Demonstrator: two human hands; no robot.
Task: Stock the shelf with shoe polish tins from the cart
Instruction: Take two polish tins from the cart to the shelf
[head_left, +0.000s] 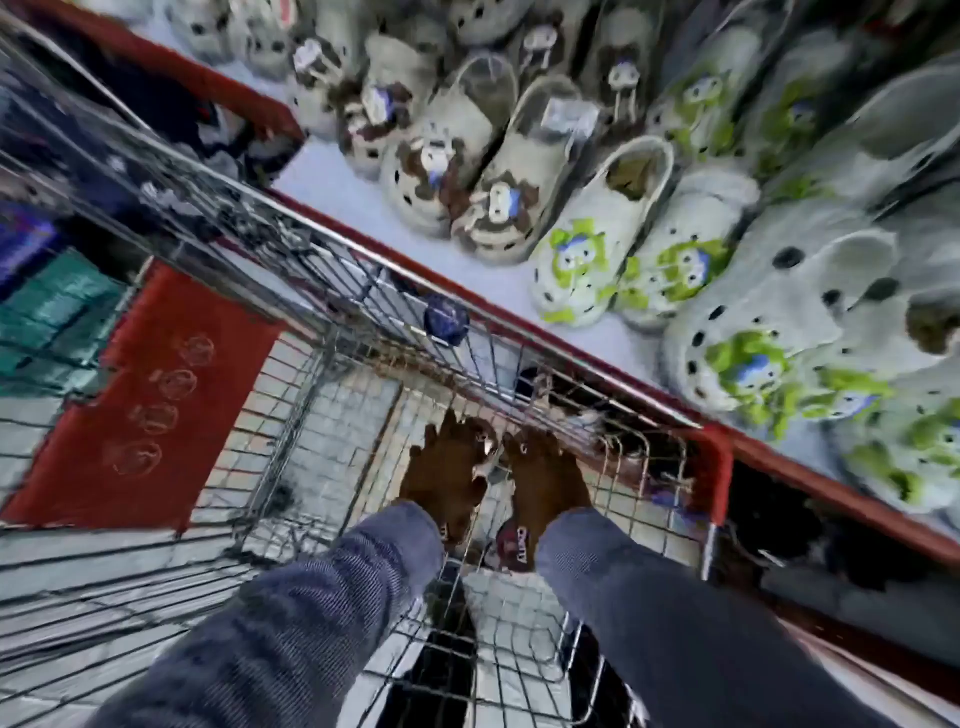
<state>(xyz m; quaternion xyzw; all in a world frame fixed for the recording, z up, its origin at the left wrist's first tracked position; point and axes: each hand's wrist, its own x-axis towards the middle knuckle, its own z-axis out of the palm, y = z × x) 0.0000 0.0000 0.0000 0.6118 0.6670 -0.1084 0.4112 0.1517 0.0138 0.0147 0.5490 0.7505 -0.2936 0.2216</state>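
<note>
Reaching into the wire cart (322, 291), left hand (447, 473) and right hand (545, 478) sit side by side; their grip is unclear; two tins show: one blue tin (447, 318) by the far rim, one dark red tin (514, 543) under the wrists.

Wire-metal cart (363, 291) – ribbed cloth sleeves (291, 623)

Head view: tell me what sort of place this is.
Most likely a shop aisle, in the footwear section. A wire cart stands against a red-edged shelf lined with rows of clogs, some with tags. Both hands reach into the cart.
</note>
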